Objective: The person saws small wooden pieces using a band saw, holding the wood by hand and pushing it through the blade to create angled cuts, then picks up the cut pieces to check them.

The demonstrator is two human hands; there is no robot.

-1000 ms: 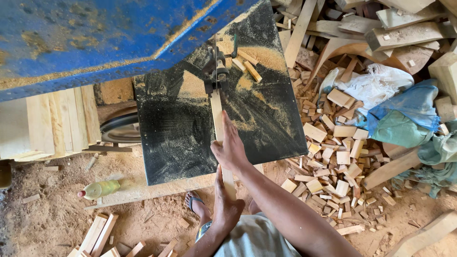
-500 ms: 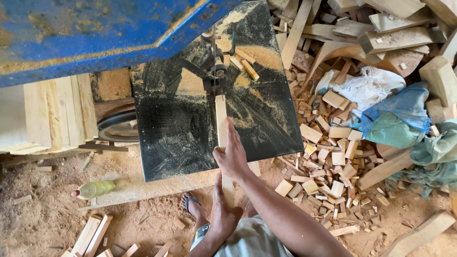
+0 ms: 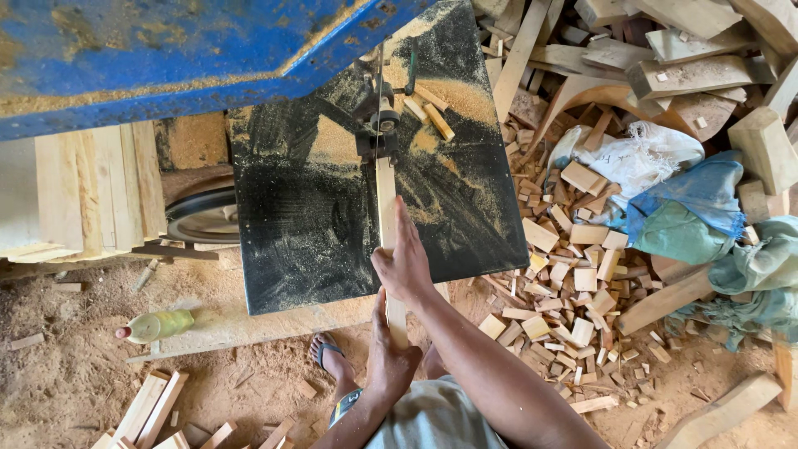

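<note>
Sawdust covers the dirt floor. Offcut blocks and rough timber pile up beside crumpled sacks. Daylight falls evenly.

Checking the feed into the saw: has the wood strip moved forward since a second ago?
Yes. The strip has slid up the black table toward the blade guide, pushed by the right hand and the left hand.

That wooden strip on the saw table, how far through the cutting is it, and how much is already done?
Done: a big heap of short offcut blocks lies right of the black saw table. In hand: the wooden strip meets the blade guide, right hand on it, left hand at its near end. Left: most of the strip lies before the blade; planks stand stacked on the left.
</note>
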